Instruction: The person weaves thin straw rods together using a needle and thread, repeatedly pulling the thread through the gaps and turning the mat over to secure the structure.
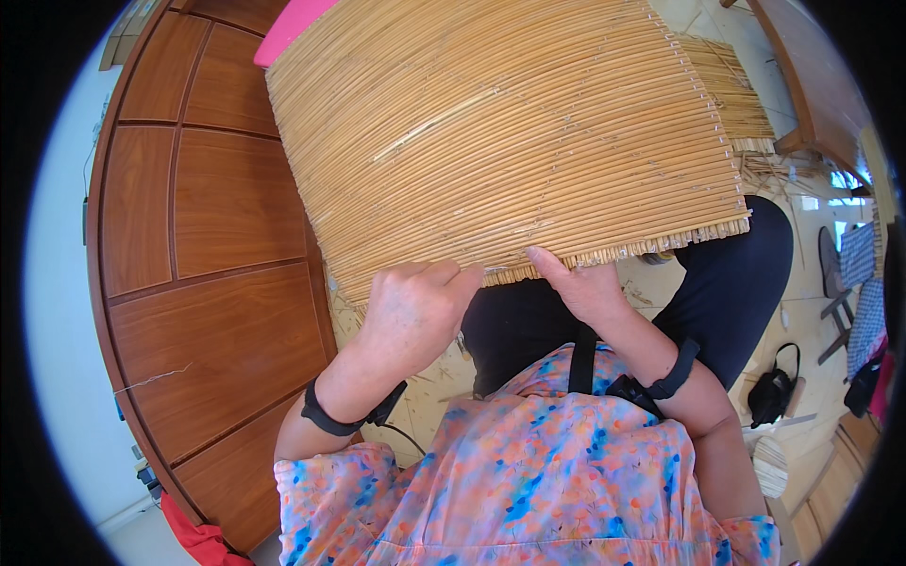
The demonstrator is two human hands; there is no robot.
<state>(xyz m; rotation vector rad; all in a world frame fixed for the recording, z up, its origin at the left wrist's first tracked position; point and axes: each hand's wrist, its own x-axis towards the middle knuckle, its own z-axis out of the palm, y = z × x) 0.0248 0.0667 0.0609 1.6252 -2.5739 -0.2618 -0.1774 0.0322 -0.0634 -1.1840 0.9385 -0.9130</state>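
Left hand [420, 316] is curled nearly closed at the near edge of the straw mat [528, 141]; its fingertips are hidden in the head view, so any pinch cannot be told. Right hand [590, 288] grips that edge narrowly, thumb on top, fingers underneath. The mat spreads before the person, near edge above the dark trousers [741, 283], stalks running left to right, its far end out of view

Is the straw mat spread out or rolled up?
Spread out, where visible: the straw mat forms one broad sheet, its far edge outside the picture.
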